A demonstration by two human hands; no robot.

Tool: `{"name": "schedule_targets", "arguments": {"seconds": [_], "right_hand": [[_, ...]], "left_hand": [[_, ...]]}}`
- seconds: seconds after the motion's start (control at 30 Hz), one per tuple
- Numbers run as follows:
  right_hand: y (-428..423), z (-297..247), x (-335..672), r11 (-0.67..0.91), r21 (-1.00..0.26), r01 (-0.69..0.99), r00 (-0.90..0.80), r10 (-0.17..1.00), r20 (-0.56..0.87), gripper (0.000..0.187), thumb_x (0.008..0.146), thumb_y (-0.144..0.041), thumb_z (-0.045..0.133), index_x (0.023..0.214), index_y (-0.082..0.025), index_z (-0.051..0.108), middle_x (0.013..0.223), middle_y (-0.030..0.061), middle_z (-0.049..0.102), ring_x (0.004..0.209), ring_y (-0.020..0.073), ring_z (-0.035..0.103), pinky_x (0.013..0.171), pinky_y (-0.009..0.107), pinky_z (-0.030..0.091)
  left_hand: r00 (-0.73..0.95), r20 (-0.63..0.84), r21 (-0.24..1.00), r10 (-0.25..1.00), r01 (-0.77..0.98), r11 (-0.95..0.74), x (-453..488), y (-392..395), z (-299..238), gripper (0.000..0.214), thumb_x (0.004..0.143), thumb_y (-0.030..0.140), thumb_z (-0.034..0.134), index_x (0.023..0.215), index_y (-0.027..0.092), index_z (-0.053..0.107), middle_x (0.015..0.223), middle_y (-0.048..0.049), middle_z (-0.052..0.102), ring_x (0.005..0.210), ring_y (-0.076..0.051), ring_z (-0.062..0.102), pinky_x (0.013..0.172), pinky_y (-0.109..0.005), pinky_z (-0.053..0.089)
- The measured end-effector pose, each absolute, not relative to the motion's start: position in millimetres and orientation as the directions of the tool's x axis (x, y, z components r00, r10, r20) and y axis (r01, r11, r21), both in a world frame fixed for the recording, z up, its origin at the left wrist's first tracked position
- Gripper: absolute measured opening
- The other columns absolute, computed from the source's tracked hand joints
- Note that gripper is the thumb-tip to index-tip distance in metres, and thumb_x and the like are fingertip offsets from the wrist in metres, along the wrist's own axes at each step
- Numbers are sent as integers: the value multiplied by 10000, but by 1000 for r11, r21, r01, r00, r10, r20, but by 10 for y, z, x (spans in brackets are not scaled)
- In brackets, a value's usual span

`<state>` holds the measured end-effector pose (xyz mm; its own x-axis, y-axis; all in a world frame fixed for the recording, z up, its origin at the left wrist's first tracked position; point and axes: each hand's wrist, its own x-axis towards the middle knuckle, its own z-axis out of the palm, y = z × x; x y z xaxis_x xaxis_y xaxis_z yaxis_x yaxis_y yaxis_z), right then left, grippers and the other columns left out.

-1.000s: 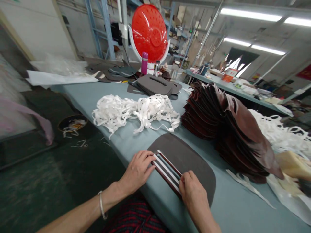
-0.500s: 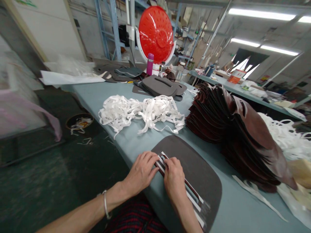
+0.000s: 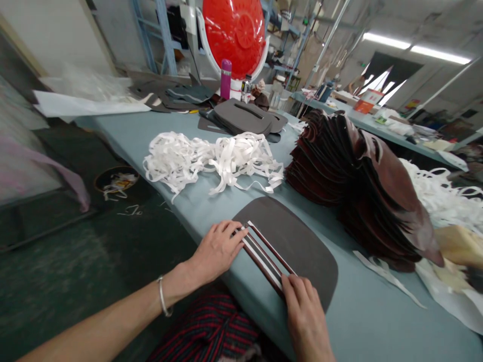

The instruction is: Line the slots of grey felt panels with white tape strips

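Observation:
A dark grey rounded panel (image 3: 302,241) lies flat on the table, with a long slot along its near side. Brown edging strips with white tape (image 3: 264,261) run along the slot. At the slot's upper end, my left hand (image 3: 217,254) grips the strip's end with its fingers bent together over it. My right hand (image 3: 306,306) is closed on the lower end, the thumb hidden under the fingers. Between the hands the strips lie straight. Just beyond the panel is a tangled heap of white tape (image 3: 241,161).
To the right stands a thick stack of dark brown leather pieces (image 3: 392,201), with a loose white strip (image 3: 388,279) before it. Farther back are more grey panels (image 3: 241,114), a purple bottle (image 3: 225,79) and a red round fan-like object (image 3: 236,35). A bin (image 3: 116,180) stands on the floor.
My right hand has slid down along the slot from beside my left hand to its lower end. My left hand stays at the upper end. The whole view has shifted slightly.

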<state>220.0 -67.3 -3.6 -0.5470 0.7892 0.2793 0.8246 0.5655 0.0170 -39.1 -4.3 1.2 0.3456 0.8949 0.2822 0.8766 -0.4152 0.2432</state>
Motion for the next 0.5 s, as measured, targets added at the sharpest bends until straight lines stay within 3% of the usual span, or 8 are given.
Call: {"name": "schedule_targets", "arguments": {"seconds": [0.13, 0.3, 0.4, 0.5], "right_hand": [[-966, 31, 2528, 516, -158, 842, -471, 846, 249, 317, 921, -115, 378, 1196, -164, 527, 1061, 120, 570, 956, 239, 500, 790, 389, 462], [-974, 57, 2516, 342, -475, 811, -240, 934, 264, 171, 922, -125, 396, 923, -182, 558, 945, 79, 564, 889, 184, 529, 786, 345, 472], [-959, 21, 2538, 306, -614, 728, -137, 942, 307, 134, 909, -124, 429, 959, -202, 526, 1011, 80, 571, 953, 178, 544, 837, 348, 473], [-981, -29, 2568, 311, -658, 685, -125, 941, 315, 208, 905, -97, 427, 1048, -221, 514, 1070, 83, 572, 1011, 186, 534, 880, 371, 460]], "left_hand": [[358, 276, 205, 892, 885, -419, -371, -57, -7, 336, 940, 259, 415, 1255, 241, 530, 1202, -88, 555, 1081, -247, 488, 878, -401, 406], [385, 285, 151, 878, 887, -437, -369, -40, -79, 340, 940, 287, 411, 1252, 247, 540, 1220, -94, 556, 1063, -269, 490, 857, -412, 407], [401, 302, 122, 865, 883, -453, -381, -9, -130, 332, 930, 302, 433, 1231, 243, 558, 1219, -97, 556, 1041, -277, 498, 850, -415, 415], [410, 304, 95, 860, 885, -456, -382, 1, -155, 331, 924, 309, 446, 1229, 251, 560, 1223, -92, 556, 1035, -286, 506, 841, -416, 421]]}}
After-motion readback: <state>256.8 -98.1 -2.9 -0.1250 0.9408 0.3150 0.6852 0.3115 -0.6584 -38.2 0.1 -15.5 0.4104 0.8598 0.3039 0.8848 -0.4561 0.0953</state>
